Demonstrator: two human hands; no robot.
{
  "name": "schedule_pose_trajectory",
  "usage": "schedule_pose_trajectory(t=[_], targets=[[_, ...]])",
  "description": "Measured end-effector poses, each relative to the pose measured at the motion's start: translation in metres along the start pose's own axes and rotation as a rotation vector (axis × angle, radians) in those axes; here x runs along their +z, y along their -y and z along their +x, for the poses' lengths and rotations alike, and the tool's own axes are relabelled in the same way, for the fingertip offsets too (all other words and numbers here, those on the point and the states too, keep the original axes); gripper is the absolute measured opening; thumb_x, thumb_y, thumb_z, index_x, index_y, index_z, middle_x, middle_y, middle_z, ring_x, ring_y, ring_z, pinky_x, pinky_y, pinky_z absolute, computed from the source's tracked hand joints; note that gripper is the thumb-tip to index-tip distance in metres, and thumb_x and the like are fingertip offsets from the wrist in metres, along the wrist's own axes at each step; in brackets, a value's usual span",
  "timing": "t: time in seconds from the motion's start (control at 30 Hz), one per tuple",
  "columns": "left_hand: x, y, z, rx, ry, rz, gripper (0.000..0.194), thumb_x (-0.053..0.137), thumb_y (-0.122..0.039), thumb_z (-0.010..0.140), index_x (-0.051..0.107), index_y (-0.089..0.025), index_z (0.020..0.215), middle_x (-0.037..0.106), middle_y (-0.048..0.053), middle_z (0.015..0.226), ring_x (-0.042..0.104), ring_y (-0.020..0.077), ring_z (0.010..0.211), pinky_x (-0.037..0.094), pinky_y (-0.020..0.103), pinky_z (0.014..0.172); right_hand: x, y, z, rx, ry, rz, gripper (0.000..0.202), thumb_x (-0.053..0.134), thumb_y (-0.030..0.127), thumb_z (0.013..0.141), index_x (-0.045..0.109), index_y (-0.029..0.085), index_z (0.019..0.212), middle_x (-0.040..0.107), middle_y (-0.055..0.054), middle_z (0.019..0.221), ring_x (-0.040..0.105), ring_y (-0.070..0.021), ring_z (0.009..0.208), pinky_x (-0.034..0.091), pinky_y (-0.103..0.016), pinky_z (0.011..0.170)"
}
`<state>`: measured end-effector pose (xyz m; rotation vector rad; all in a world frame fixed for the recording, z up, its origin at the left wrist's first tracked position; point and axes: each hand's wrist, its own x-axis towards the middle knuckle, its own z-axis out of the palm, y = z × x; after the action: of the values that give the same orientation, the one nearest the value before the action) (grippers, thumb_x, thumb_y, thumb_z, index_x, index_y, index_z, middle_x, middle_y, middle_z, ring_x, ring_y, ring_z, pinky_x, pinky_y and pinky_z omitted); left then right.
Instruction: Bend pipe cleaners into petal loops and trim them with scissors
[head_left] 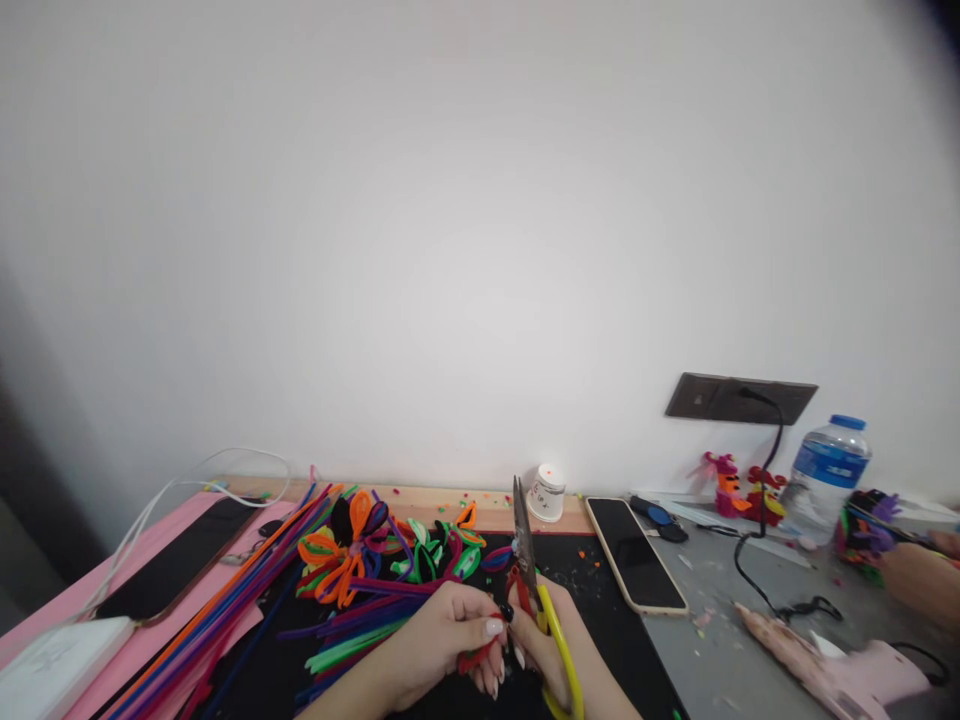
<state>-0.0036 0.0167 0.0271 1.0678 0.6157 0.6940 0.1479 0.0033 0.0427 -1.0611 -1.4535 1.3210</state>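
My left hand [457,635] pinches a small red fuzzy piece [474,658] near the bottom centre, over a black mat. Close beside it, my right hand [541,640] has its fingers closed on the red material, with scissors [556,640] with yellow handles also held in that hand. The scissor blades point up, away from me. The fingertips of both hands nearly meet. Behind them lie looped pipe-cleaner shapes [358,545] in orange, green and purple.
Long pipe cleaners [225,610] and a dark phone [180,555] lie left. A white cup [547,493], another phone [636,555], a bottle [825,475] and a pink glue gun [847,675] stand or lie right. Another person's hand [919,580] is far right.
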Motion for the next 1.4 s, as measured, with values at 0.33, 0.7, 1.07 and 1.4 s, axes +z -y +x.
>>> schedule_pose_trajectory(t=[0.33, 0.7, 1.07, 1.4], targets=[[0.004, -0.001, -0.001, -0.018, -0.004, -0.09, 0.031, 0.065, -0.039, 0.07, 0.058, -0.009, 0.064, 0.06, 0.003, 0.052, 0.054, 0.0078, 0.041, 0.041, 0.018, 0.044, 0.002, 0.002, -0.002, 0.038, -0.011, 0.057, 0.041, 0.057, 0.055, 0.07, 0.041, 0.018, 0.067, 0.039, 0.007, 0.047, 0.031, -0.0052, 0.038, 0.024, -0.018, 0.038], [-0.01, -0.001, 0.012, 0.338, -0.458, 0.064, 0.026, 0.056, -0.04, 0.077, 0.059, -0.014, 0.072, 0.06, -0.002, 0.06, 0.048, 0.0047, 0.039, 0.035, 0.016, 0.04, -0.023, 0.004, 0.003, -0.058, 0.009, -0.442, 0.027, 0.063, 0.037, 0.069, 0.044, 0.017, 0.074, 0.047, 0.004, 0.066, 0.04, -0.0101, 0.059, 0.033, -0.019, 0.054], [-0.011, -0.001, 0.009, 0.414, -0.664, 0.166, 0.025, 0.056, -0.04, 0.075, 0.059, -0.016, 0.078, 0.06, -0.002, 0.061, 0.049, 0.0081, 0.041, 0.037, 0.019, 0.042, -0.025, 0.011, -0.006, 0.091, -0.029, -0.954, 0.019, 0.057, 0.034, 0.07, 0.049, 0.02, 0.079, 0.059, -0.001, 0.072, 0.052, -0.0151, 0.06, 0.03, -0.021, 0.053], [-0.008, -0.005, 0.006, 0.377, -0.628, 0.222, 0.025, 0.053, -0.041, 0.076, 0.058, -0.016, 0.076, 0.058, -0.003, 0.058, 0.049, 0.0091, 0.042, 0.038, 0.019, 0.043, -0.019, 0.014, -0.005, 0.093, -0.02, -1.067, 0.021, 0.059, 0.038, 0.069, 0.05, 0.02, 0.074, 0.06, -0.001, 0.069, 0.053, -0.0153, 0.058, 0.027, -0.021, 0.05]])
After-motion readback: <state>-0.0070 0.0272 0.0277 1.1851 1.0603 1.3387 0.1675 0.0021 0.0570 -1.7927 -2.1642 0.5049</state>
